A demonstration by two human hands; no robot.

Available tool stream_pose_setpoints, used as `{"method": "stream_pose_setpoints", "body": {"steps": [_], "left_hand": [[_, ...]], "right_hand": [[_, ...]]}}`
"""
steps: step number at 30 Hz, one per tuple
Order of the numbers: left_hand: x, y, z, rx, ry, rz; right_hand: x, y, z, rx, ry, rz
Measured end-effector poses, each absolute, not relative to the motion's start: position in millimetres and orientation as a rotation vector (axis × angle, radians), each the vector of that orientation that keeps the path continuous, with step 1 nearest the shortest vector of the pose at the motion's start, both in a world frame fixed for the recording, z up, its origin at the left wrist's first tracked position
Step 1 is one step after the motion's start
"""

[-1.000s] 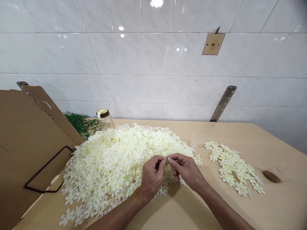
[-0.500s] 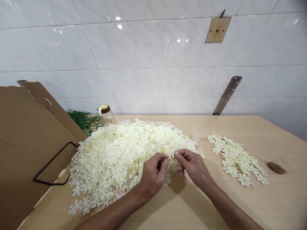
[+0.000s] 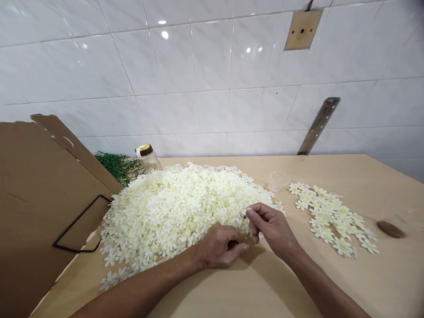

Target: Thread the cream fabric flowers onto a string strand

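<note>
A large heap of pale yellow-white artificial flowers (image 3: 172,203) covers the middle of the table. My left hand (image 3: 221,247) is at the heap's front edge, its fingers curled and its thumb pointing right. Whatever lies inside those fingers, if anything, is hidden. Just above and to the right, my right hand (image 3: 270,225) pinches thumb against forefinger. Something thin and small shows at that pinch, too fine to name. A strand of strung-looking flowers (image 3: 331,216) lies flat on the table, off to the right of this hand.
At left stands a cardboard box (image 3: 43,198) with a black wire frame (image 3: 79,225) against it. Behind the heap are green netting-like material (image 3: 121,168) and a lidded bottle (image 3: 148,158). A clear plastic piece (image 3: 278,181) and a dark brown oval thing (image 3: 391,229) lie rightward on the table (image 3: 265,287).
My left hand has dropped away from the right hand's fingertips, moving down and slightly right, and its fingers have curled. The right hand stays pinched nearly in place. The view has shifted slightly.
</note>
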State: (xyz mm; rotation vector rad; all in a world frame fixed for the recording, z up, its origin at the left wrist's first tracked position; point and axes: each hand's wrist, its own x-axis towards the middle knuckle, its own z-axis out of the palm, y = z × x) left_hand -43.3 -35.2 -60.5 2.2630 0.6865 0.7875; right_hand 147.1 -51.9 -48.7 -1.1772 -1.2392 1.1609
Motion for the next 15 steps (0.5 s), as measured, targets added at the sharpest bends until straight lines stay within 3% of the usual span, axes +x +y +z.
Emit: {"method": "stream_pose_setpoints", "body": {"steps": [15], "left_hand": [[-50.6,-54.1,-67.6,1.432,0.966,0.971]], "right_hand": [[130.7,-61.0,-63.4,-1.198,-1.345,1.303]]}}
